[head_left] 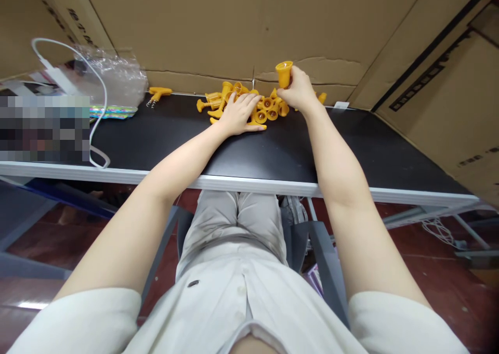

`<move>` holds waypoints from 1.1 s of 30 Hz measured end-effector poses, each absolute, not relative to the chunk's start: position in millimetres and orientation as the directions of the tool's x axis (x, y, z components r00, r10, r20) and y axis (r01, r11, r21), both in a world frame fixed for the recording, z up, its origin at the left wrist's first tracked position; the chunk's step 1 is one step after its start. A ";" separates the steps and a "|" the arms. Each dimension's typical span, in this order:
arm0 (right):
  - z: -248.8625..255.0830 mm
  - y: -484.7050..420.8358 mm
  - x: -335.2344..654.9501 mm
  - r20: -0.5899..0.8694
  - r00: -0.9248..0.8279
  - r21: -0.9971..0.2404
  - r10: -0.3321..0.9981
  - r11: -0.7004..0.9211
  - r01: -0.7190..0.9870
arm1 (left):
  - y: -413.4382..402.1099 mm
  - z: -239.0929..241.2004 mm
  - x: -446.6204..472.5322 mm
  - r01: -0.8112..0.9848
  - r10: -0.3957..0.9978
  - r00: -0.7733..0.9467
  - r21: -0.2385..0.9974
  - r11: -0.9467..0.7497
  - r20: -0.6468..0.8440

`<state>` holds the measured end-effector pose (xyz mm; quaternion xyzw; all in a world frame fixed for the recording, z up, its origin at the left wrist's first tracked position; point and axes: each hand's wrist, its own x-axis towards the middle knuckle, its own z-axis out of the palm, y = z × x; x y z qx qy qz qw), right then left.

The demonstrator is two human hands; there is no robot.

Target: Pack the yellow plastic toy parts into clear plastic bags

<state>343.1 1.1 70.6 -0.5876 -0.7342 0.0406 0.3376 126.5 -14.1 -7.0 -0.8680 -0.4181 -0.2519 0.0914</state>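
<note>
My right hand [300, 89] grips a yellow corkscrew [284, 75] by its bell-shaped body, with the flared mouth turned up, just above the table. Its lower end is hidden by my fingers. My left hand [238, 116] lies with fingers stretched over a pile of yellow corkscrews [272, 114], covering part of it. Several of those show round open mouths with something shiny inside; curved handles stick out on the left. Apart from the pile, a yellow corkscrew handle [159, 92] with bare metal spirals lies farther left.
The black table [257, 154] has a pale metal front edge. Cardboard panels [218, 26] stand along its back and right. On the left are a clear plastic bag [120, 81], a white cable [104, 91] and a blurred-out patch. A small white piece [341, 105] lies at the back right.
</note>
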 end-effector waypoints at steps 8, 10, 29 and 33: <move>66.7 -13.1 313.8 0.399 -0.111 -0.813 0.910 0.407 0.415 | -22.1 7.5 123.3 0.784 0.707 0.383 0.196 -0.590 0.595; 67.0 -22.7 304.7 0.369 -0.127 -0.844 0.921 0.389 0.369 | -21.6 11.4 120.8 0.779 0.716 0.358 0.230 -0.583 0.600; 55.6 4.5 318.1 0.466 -0.346 -0.604 0.815 0.578 0.549 | -22.6 34.1 86.1 0.890 0.763 0.096 0.288 -0.353 0.639; 58.7 0.6 322.1 0.458 -0.389 -0.424 0.799 0.581 0.694 | -22.7 34.7 87.1 0.907 0.787 0.127 0.251 -0.338 0.604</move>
